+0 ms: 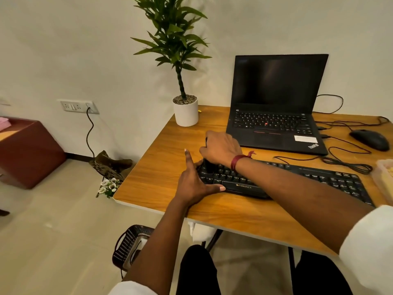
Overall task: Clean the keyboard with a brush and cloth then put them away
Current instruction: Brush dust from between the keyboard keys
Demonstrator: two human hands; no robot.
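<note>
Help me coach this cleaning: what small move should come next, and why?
Probably sweep the brush rightward along the keys: the right hand holds it at the left end of the keyboard, the left hand braces that end, and most keys lie rightward.

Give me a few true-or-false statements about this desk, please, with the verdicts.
1. The right hand grips a black brush at the keyboard's left end. True.
2. The laptop is shut. False: its lid stands open, screen dark.
3. The left hand touches the keyboard's left end with straight fingers. True.
4. The mouse lies beside the potted plant. False: the mouse lies at the desk's right, the plant at its far left corner.
</note>
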